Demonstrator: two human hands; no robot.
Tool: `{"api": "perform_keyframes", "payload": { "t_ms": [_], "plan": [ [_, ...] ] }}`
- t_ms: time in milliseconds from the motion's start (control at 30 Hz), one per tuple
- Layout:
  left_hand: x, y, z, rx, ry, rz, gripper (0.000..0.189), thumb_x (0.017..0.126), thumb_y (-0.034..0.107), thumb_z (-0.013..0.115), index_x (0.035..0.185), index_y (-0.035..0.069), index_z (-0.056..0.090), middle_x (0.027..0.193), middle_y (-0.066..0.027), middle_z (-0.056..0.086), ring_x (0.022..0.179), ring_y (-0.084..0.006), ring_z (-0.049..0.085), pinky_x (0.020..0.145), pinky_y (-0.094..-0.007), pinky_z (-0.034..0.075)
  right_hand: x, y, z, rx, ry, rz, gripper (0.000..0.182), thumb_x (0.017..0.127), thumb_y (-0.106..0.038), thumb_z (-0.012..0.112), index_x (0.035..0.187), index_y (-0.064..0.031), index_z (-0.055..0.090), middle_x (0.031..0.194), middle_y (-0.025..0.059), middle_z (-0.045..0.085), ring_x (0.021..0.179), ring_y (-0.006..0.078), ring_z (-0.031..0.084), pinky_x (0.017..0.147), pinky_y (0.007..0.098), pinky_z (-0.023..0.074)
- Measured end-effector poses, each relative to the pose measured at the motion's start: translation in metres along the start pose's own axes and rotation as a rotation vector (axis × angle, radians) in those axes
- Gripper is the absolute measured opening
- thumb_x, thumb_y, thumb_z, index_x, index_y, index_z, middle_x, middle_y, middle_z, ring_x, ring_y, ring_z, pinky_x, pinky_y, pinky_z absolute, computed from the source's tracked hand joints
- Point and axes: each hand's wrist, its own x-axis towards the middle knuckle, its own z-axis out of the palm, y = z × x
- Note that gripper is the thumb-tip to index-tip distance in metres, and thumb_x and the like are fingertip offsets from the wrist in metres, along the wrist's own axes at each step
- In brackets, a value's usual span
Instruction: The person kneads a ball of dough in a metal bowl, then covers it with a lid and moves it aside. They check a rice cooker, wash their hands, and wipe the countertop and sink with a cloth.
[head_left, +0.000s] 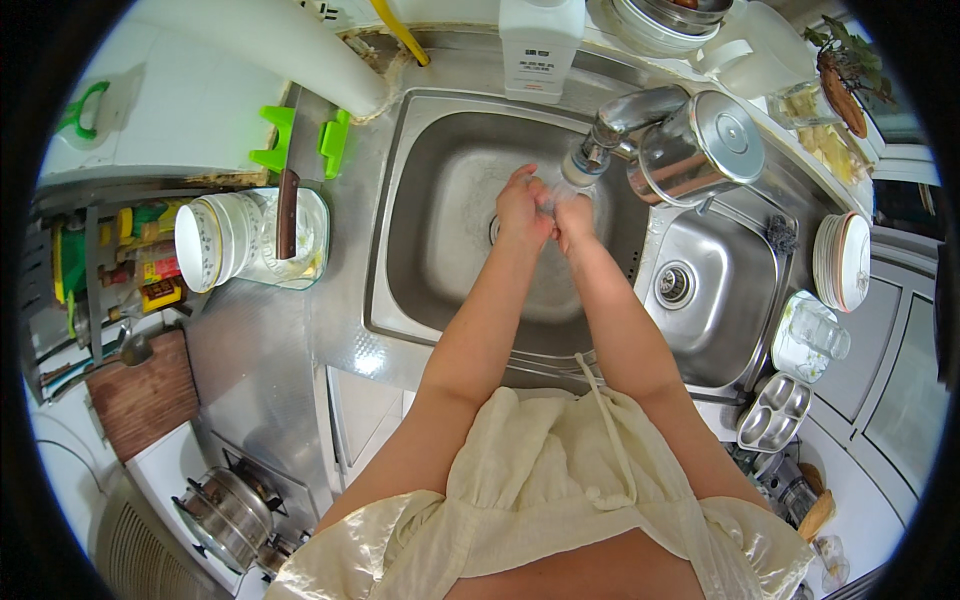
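Over the large steel sink basin (442, 225), my left hand (521, 210) and my right hand (574, 217) are close together, touching near the thumbs. Water runs from the chrome faucet (592, 150) onto them and blurs the fingers. My left hand's fingers are spread a little, and I see no object in it. Splashing water and the hand itself hide the fingers of my right hand, so whether it holds anything is unclear. Beneath my left hand, the basin's drain (494, 229) is partly covered.
A chrome-lidded clear canister (694, 154) stands beside the faucet. The smaller basin (720, 300) lies to the right. At left are stacked bowls (217, 240) and a knife with a wooden handle (287, 217). A white bottle (540, 52) stands behind the sink.
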Motion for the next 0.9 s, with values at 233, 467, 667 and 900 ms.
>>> {"api": "perform_keyframes", "payload": {
  "t_ms": [233, 467, 667, 900],
  "plan": [
    [-0.013, 0.016, -0.002, 0.004, -0.026, 0.026, 0.024, 0.086, 0.004, 0.052, 0.110, 0.006, 0.047, 0.091, -0.0066, 0.053, 0.080, -0.0167, 0.052, 0.071, -0.0293, 0.044, -0.011, -0.025, -0.010, 0.574, -0.144, 0.215, 0.016, 0.089, -0.017, 0.045, 0.100, -0.0088, 0.053, 0.089, 0.0047, 0.059, 0.065, 0.0137, 0.054, 0.040, 0.0249, 0.0352],
    [-0.012, 0.023, -0.029, 0.275, -0.107, 0.076, 0.047, 0.076, -0.008, 0.057, 0.118, 0.009, 0.045, 0.105, -0.0052, 0.054, 0.090, -0.0167, 0.055, 0.062, -0.0251, 0.047, -0.018, -0.015, -0.016, 0.481, -0.113, -0.033, 0.009, 0.087, -0.012, 0.051, 0.094, -0.0080, 0.055, 0.084, 0.0030, 0.058, 0.063, 0.0119, 0.054, 0.042, 0.0226, 0.0434],
    [-0.016, 0.025, -0.031, 0.400, -0.102, 0.073, 0.052, 0.074, -0.009, 0.055, 0.121, 0.011, 0.046, 0.113, -0.0048, 0.052, 0.098, -0.0189, 0.054, 0.074, -0.0310, 0.047, -0.014, -0.009, -0.021, 0.554, -0.121, -0.037, 0.010, 0.088, -0.010, 0.048, 0.094, -0.0067, 0.055, 0.083, 0.0031, 0.058, 0.058, 0.0107, 0.054, 0.040, 0.0234, 0.0458],
    [-0.010, 0.016, -0.034, 1.379, -0.472, 0.803, 0.061, 0.067, -0.006, 0.054, 0.125, 0.008, 0.043, 0.125, -0.0151, 0.047, 0.117, -0.0282, 0.044, 0.098, -0.0371, 0.035, -0.027, -0.022, -0.030, 0.413, -0.240, -0.135, 0.014, 0.084, -0.006, 0.049, 0.096, -0.0045, 0.056, 0.086, 0.0035, 0.058, 0.067, 0.0106, 0.055, 0.051, 0.0241, 0.0474]
  ]
}}
